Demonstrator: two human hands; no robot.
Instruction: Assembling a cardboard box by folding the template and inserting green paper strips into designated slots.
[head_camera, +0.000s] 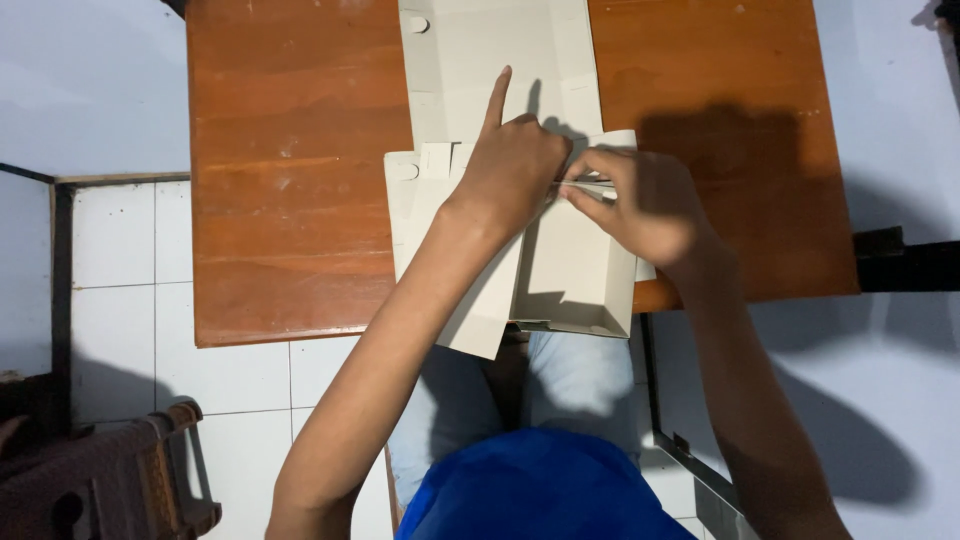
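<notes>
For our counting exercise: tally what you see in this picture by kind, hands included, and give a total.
Hands: 2, the left hand and the right hand
Cardboard boxes, grey, partly folded: 1
Wooden tables: 1
Total: 4

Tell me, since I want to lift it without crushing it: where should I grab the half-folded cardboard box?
Probably by the two upright side walls of the cardboard box, coming from above with one of your hands on each side. The near part is already folded into a tray over the wooden table edge; the flat flaps beyond would likely bend.
</notes>
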